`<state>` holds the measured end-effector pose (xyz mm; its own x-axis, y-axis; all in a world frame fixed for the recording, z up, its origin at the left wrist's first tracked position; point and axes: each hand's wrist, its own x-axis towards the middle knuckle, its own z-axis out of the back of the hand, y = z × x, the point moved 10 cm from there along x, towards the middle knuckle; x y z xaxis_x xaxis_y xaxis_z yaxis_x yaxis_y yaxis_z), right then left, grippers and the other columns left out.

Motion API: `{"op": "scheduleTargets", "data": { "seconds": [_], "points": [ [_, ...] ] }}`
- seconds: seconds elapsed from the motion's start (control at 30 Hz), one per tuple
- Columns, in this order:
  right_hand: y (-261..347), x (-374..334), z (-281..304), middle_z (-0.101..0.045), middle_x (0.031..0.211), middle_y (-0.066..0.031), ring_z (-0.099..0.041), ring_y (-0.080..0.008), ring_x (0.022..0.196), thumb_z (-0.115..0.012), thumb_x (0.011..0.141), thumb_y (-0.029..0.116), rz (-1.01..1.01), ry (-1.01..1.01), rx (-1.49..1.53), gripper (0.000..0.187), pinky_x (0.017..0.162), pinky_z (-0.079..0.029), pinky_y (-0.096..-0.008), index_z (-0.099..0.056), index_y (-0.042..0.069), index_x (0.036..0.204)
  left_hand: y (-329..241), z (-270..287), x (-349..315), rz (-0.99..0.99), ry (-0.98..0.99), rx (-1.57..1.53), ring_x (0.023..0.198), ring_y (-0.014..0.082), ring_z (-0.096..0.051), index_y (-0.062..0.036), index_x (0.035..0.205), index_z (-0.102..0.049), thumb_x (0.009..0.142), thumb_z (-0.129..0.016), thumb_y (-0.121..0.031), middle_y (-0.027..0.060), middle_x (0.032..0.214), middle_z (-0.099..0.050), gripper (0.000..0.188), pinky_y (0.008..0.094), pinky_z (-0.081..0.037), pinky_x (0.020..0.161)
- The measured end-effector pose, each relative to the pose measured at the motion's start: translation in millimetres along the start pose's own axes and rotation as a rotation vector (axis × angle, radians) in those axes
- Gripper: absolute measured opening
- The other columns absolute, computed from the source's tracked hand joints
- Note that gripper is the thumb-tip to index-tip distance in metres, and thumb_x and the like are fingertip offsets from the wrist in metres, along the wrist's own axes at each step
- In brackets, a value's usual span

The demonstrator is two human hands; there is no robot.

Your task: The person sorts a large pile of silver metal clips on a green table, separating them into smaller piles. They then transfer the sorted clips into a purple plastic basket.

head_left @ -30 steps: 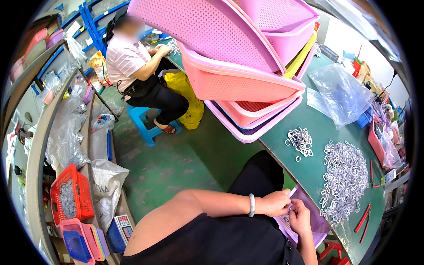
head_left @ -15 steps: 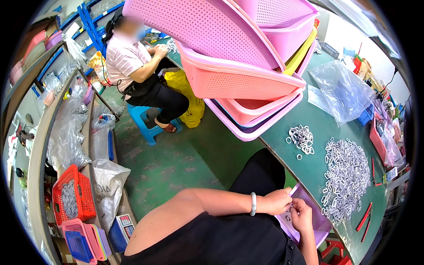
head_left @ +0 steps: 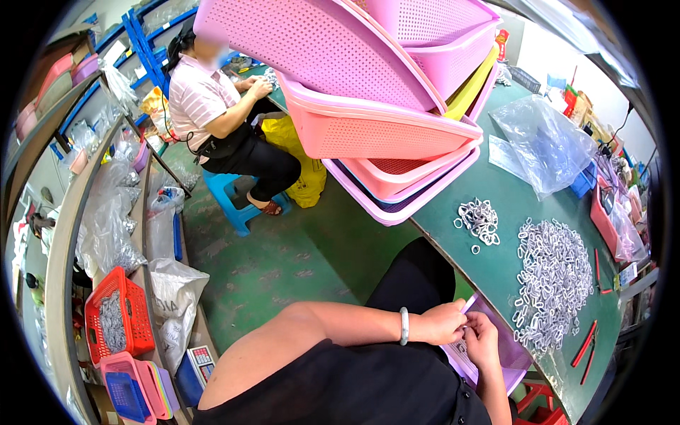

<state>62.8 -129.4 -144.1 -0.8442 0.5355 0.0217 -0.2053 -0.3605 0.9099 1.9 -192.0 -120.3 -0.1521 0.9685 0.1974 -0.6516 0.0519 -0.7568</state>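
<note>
My left hand (head_left: 440,324), with a bracelet on its wrist, and my right hand (head_left: 484,341) meet over a purple basket (head_left: 511,363) at my lap. Both are closed, fingertips together. Whatever they pinch is too small and covered to name. On the green table (head_left: 453,237) beside them lies a large heap of pale metal oval links (head_left: 552,280). A smaller heap of ring-like links (head_left: 479,221) sits farther back, with one loose ring (head_left: 475,249) near it. Red-handled pliers (head_left: 585,353) rest to the right of the large heap.
Stacked pink and purple baskets (head_left: 382,127) overhang the table edge. Behind them lies a clear plastic bag (head_left: 545,145). A co-worker (head_left: 212,113) sits on a blue stool (head_left: 230,198) at the far left. Shelves at left hold a red basket (head_left: 131,312) of metal parts.
The view has shifted slightly, so the table and baskets appear a little farther left. My fingers have changed position slightly, still together over the basket.
</note>
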Motion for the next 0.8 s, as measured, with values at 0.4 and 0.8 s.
{"op": "scheduleTargets", "data": {
  "seconds": [0.4,0.8],
  "points": [
    [-2.9,-4.7,-2.0,-0.053,0.075,-0.0010,-0.048,-0.0048,0.062,-0.047,0.073,-0.012,-0.234,0.041,0.299,0.026,0.057,-0.040,-0.0178,-0.053,-0.003,0.097,3.1,-2.1,0.1,0.017,-0.044,-0.023,0.068,0.0306,-0.054,0.0006,0.066,-0.058,0.062,-0.064,-0.007,0.0162,0.084,-0.047,0.011,0.0398,-0.044,0.059],
    [-9.8,-4.2,-5.5,-0.054,0.079,-0.0019,-0.051,-0.0068,0.068,-0.046,0.073,-0.014,-0.179,-0.012,0.351,0.025,0.062,-0.042,-0.0191,-0.053,-0.003,0.095,8.6,-1.8,-0.5,0.026,-0.089,-0.090,0.065,0.0305,-0.052,0.0005,0.062,-0.054,0.060,-0.063,-0.005,0.0166,0.080,-0.045,0.010,0.0401,-0.042,0.056]
  ]
}}
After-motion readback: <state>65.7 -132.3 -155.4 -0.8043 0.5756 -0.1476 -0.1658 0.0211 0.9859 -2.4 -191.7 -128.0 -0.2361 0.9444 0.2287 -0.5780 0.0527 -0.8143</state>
